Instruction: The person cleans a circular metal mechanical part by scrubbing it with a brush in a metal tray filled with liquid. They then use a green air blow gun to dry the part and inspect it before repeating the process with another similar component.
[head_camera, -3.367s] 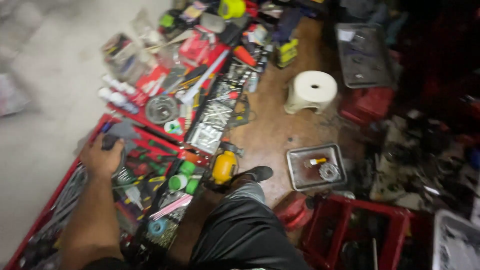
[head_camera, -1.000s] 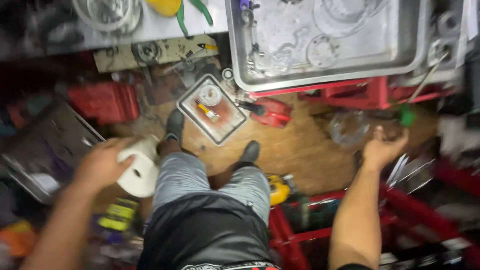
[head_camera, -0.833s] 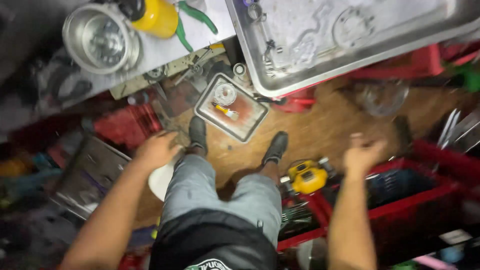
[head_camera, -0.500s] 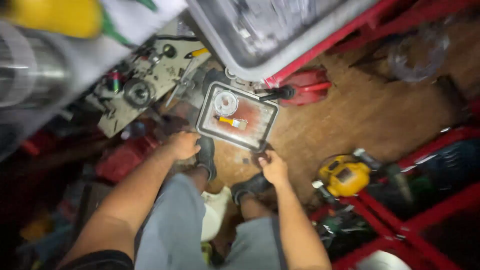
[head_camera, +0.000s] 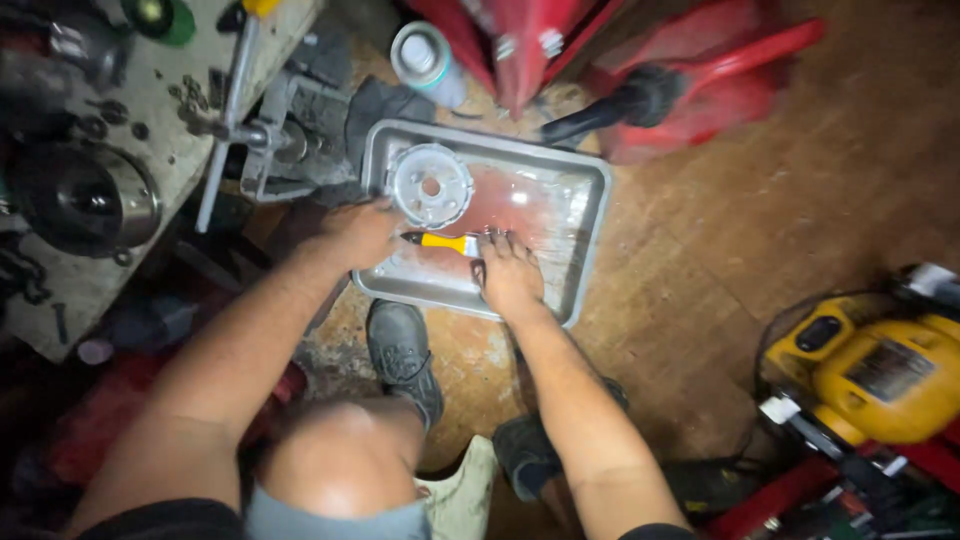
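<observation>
Both hands rest open, the left hand (head_camera: 362, 232) on the metal tray (head_camera: 585, 250) rim, the right hand (head_camera: 508, 275) touching the yellow-handled brush (head_camera: 445, 242), which could roll away.

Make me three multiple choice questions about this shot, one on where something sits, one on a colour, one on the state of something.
1. Where does the round metal part lie?
A. in the grey metal tray
B. on the white stool
C. on top of the yellow power tool

2. What colour is the handle of the small tool in the tray?
A. green
B. yellow
C. blue

3. What is the right hand doing?
A. gripping the spray can
B. resting inside the tray, fingertips by the small tool
C. raised in the air, away from the tray

Answers: 1 A, the part sits in the tray's upper left corner. 2 B, the handle is yellow with a dark tip. 3 B, the palm lies flat on the tray floor while the left hand is at the tray's left edge.
</observation>
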